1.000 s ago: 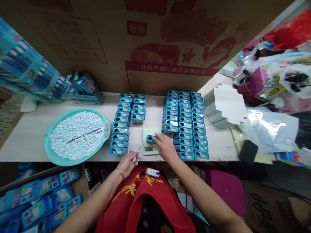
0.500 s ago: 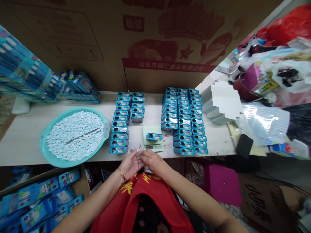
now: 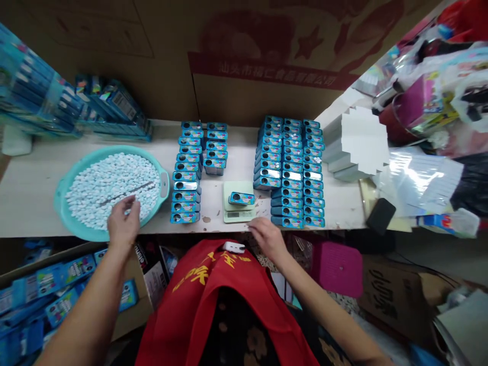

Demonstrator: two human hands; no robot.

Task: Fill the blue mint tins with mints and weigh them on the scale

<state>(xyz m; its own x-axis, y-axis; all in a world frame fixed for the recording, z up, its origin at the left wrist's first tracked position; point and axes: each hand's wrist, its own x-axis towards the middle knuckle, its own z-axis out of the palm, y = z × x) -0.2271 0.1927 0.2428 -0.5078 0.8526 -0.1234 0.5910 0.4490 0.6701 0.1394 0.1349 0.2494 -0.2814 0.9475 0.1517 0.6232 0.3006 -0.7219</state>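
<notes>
My left hand [image 3: 124, 222] hangs over the front edge of a turquoise basin [image 3: 164, 184] filled with small white mints [image 3: 102, 185]. Its fingers are bent and apart, with nothing visible in them. Just off the front right corner of a small pale green scale [image 3: 229, 189] is my right hand [image 3: 268, 238], fingertips pressed together; whatever they hold, if anything, is hidden. A blue mint tin [image 3: 242, 199] with a dark round spot on its top rests on the scale. Rows of similar tins [image 3: 185, 196] stand left of the scale, and more tins [image 3: 287, 203] to the right.
Flat-packed white card pieces [image 3: 364, 145] are stacked at the right, near a black object [image 3: 381, 215]. A large cardboard box [image 3: 236, 101] walls off the back. Blue packs [image 3: 63, 277] fill a carton below the table at left. A dark strip [image 3: 127, 193] lies across the mints.
My hands were together in front of the scale and have parted. The left has moved left to the basin, the right slightly right. The camera view has tilted down.
</notes>
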